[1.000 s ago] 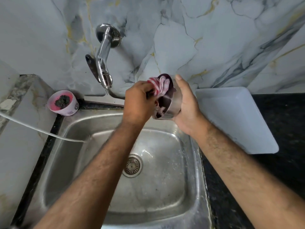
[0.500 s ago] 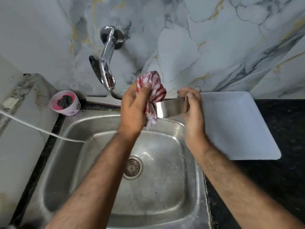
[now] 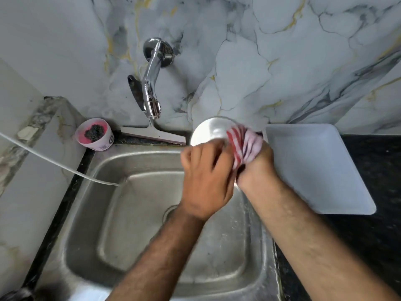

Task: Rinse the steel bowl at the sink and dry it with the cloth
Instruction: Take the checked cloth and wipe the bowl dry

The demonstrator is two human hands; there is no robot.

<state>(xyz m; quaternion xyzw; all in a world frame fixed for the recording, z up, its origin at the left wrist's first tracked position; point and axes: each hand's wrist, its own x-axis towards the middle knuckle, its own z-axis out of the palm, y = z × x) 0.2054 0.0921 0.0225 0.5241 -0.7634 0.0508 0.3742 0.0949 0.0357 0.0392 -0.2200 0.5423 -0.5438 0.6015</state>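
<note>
The steel bowl [image 3: 207, 131] is held above the back right rim of the sink [image 3: 138, 213], its round base turned up towards me. My left hand [image 3: 206, 181] grips the bowl from below, fingers curled on its near side. The red-and-white striped cloth [image 3: 245, 146] is bunched in my right hand [image 3: 258, 170] and pressed against the bowl's right side. Both hands are blurred by motion, and the bowl's inside is hidden.
A chrome tap [image 3: 152, 83] juts from the marble wall above the sink, with no water running. A squeegee [image 3: 154, 133] and a pink tub [image 3: 94, 134] stand behind the sink. A white tray [image 3: 314, 170] lies on the black counter to the right. A thin white hose [image 3: 54, 164] crosses from the left.
The bowl has turned from side-on to base-up. The cloth has passed from my left hand to my right, and my left hand now grips the bowl.
</note>
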